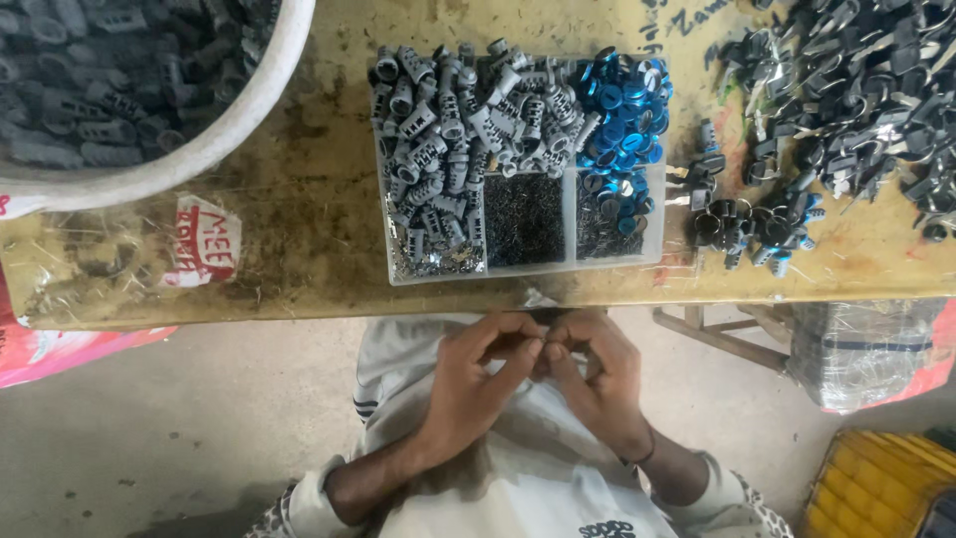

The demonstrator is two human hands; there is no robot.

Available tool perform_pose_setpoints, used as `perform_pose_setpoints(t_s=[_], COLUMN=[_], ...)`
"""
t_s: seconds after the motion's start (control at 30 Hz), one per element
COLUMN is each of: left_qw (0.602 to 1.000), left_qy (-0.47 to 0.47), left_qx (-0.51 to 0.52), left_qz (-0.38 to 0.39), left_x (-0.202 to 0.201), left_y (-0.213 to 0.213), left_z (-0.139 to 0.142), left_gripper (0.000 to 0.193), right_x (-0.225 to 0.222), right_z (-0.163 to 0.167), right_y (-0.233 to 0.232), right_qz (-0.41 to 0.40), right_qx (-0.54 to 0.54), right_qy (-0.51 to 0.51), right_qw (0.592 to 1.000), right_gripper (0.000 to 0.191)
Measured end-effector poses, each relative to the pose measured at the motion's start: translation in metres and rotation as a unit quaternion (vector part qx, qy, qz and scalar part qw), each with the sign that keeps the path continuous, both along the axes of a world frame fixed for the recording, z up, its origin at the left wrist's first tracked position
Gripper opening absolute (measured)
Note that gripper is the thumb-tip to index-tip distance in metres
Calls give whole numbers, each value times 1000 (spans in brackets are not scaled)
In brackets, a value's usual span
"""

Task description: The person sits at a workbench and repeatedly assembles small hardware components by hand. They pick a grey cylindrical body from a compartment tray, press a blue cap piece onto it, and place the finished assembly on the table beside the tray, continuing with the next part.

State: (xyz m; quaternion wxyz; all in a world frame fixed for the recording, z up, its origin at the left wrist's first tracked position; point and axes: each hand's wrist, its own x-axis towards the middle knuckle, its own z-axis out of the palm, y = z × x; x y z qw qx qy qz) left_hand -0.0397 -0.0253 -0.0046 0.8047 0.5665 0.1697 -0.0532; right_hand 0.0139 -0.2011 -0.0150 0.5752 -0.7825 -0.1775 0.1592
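Left hand (476, 384) and right hand (596, 384) meet fingertip to fingertip below the tabletop (299, 199) edge, both pinched closed on a small part (546, 349) too hidden to identify. Directly beyond them sits a clear tray (393, 269) holding grey sleeves (443, 149) and blue caps (622, 120).

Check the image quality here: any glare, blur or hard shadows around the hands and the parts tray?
Head view: soft, even light, no hard shadows; blue caps show bright glints; left hand and right hand slightly soft, the piece between the fingertips unreadable; tray fairly sharp.
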Motion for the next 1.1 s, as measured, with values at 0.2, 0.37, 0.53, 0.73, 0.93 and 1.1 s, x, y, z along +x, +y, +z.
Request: perform_pose_setpoints(t_s=[0.2,0.37,0.53,0.73,0.93,1.1], left_qw=[995,986,978,956,950,952], left_qy=[-2,82,39,-21,-62,-76], left_qx=[-87,-53,-83,-141,-102,-90], left_qz=[-57,-135,-187,-256,-287,-282], left_x=[-4,-15,-24,-24,-14,-5], left_y=[14,25,23,7,4,13], left_z=[-7,-17,-19,-8,2,11], left_gripper=[9,10,11,15,14,13], right_x=[-8,5,31,46,71,97], right_z=[-10,-16,-10,10,27,48], right_y=[0,-13,-17,-4,-8,-18], right_qz=[18,157,104,129,85,45], right_qx=[-54,13,14,-136,-140,-200], right_qy=[-176,-56,78,-83,-141,-180], right_qw=[983,986,991,979,976,962], right_gripper=[26,26,28,17,20,17])
